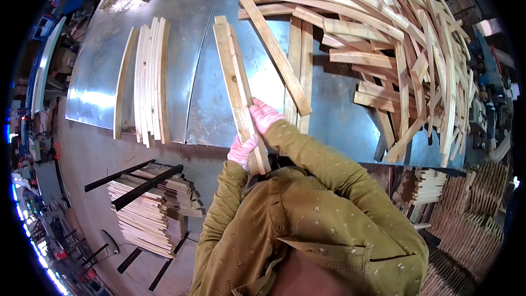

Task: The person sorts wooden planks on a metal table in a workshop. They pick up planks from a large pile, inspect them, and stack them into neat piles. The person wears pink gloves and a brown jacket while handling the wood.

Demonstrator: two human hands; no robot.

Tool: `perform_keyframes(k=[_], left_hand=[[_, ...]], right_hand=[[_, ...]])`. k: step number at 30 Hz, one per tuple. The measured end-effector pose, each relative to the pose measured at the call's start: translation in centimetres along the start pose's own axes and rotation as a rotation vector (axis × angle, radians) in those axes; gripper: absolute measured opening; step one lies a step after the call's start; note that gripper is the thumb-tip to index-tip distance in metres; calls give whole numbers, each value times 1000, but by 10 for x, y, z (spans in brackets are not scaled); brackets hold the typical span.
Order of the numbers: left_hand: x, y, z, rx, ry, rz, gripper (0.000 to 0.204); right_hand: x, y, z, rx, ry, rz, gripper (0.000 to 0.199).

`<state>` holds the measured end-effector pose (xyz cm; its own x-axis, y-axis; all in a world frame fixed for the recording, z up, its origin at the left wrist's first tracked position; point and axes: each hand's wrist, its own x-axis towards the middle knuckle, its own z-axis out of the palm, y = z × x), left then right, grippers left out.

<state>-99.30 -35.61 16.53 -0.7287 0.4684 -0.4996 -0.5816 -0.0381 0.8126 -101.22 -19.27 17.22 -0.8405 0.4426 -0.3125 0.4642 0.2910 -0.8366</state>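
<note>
Two pale wooden strips (233, 79) are held side by side near the middle of the frame, over the front edge of the metal tabletop (209, 98). The grip of the left hand (243, 151) is closed around their lower part, and the grip of the right hand (265, 115) is closed on them a little higher; some fingers are hidden. Whether the far ends are supported by the tabletop cannot be told.

If the grip is loosened, one strip could be slid along the other, because they are only pressed together by the fingers. If the far ends are swung to the right, the slanting strip (275, 53) could be knocked. In the upper right, the heap (356, 28) is crossed in many directions, so by a careless pull other pieces could be brought down.
</note>
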Motion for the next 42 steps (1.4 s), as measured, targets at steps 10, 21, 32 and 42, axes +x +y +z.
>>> perform_keyframes(k=[10,21,32,42], left_hand=[[-5,67,-69,809,322,4,67],[10,94,-19,1599,342,-255,113],[-7,81,-10,1649,350,-191,128],[-8,70,-40,1563,439,-32,101]], right_hand=[[-30,14,-121,-692,80,186,87],[-64,17,-123,1803,-306,488,51],[-68,-12,-128,902,-482,196,53],[-67,5,-106,1052,-491,198,62]])
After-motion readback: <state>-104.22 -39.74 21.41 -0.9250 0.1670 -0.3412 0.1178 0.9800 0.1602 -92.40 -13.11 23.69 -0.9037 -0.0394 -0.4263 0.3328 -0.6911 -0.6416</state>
